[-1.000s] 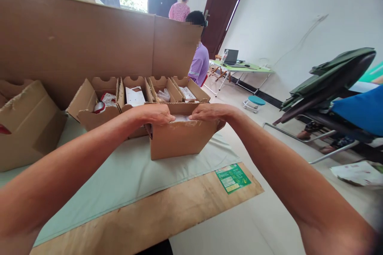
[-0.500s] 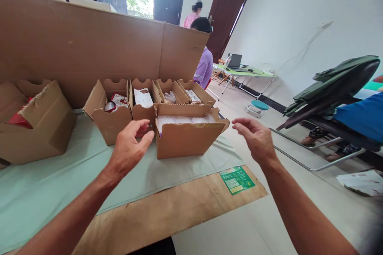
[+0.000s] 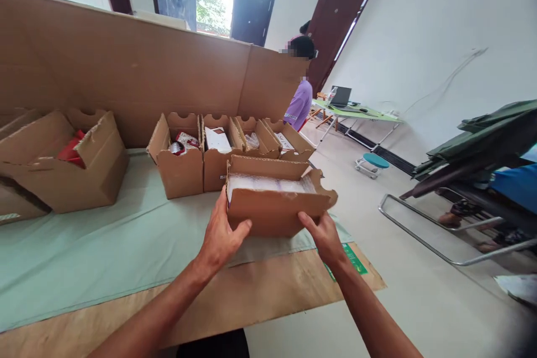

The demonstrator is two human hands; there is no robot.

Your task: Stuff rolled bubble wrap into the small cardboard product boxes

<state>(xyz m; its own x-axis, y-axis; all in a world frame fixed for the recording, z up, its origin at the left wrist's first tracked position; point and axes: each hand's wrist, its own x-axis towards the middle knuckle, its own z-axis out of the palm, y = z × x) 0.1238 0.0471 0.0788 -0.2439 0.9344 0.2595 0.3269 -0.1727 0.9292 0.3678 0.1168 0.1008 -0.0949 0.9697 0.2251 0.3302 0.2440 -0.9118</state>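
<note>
Between my hands is an open cardboard box (image 3: 268,215) with bubble-wrapped contents (image 3: 268,184) inside. My left hand (image 3: 224,235) grips its left end, the thumb lying on the front wall. At the lower right, my right hand (image 3: 323,232) holds the other end, its thumb also on the front; most of the fingers are hidden behind the cardboard. Just behind stands a row of similar boxes: one with a red-and-white packet (image 3: 187,141), one with a white carton (image 3: 218,140), one with clear plastic wrapping (image 3: 252,140), one with a printed white box (image 3: 285,142).
Larger cardboard boxes (image 3: 92,179) stand at the left on the pale green cloth (image 3: 138,246). A tall cardboard panel (image 3: 168,67) runs behind. The plywood table edge (image 3: 251,291) carries a green label (image 3: 354,260). Beyond are a person in purple (image 3: 300,103), a stool (image 3: 375,160) and a reclining chair (image 3: 474,162).
Both hands have come inward from either side and taken hold of the box with the bubble wrap. The camera view has shifted somewhat to the left.
</note>
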